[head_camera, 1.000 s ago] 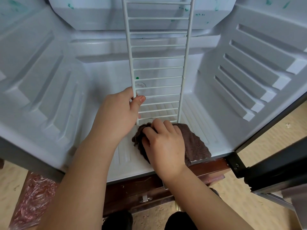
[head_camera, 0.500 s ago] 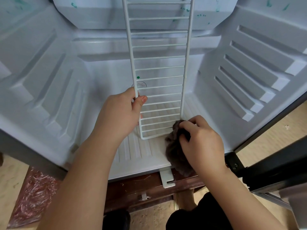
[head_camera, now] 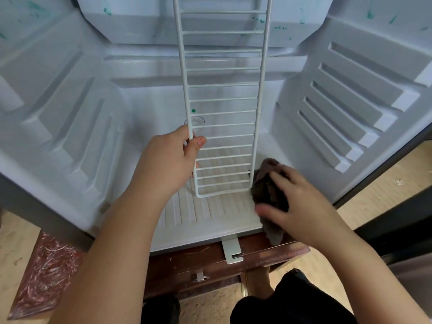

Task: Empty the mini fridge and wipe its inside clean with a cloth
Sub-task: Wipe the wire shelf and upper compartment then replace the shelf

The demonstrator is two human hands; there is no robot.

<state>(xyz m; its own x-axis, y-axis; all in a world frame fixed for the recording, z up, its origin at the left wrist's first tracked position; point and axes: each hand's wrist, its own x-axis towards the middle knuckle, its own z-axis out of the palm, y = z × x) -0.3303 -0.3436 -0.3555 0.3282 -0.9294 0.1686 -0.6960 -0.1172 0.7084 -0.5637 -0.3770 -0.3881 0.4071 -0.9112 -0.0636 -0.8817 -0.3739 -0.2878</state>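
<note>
left hand: my left hand [head_camera: 168,162] is clamped on the left side wire of the tall white wire shelf rack [head_camera: 224,99], thumb across the front, fingers wrapped behind.
rack: stands on end, roughly upright, in the middle of the white mini fridge [head_camera: 70,127]. Its bottom end is down at the ribbed floor; I cannot tell whether it touches. The top runs out of view.
right hand: my right hand [head_camera: 301,206] holds the bunched dark brown cloth [head_camera: 268,190], fingers laid over the top, thumb hooked round its near-left side. Motion blur here, so finger detail is soft.
cloth: on the near right of the fridge floor, right up against the rack's bottom right corner. One end hangs over the front lip.
fridge: door open, moulded shelf ledges on both side walls. Green specks [head_camera: 193,110] on the back wall and more higher up.
outside: dark brown wooden stand [head_camera: 210,260] under the fridge, white plastic bracket [head_camera: 231,250] at the front lip, red-and-white patterned sheet [head_camera: 46,272] on the floor near left.
</note>
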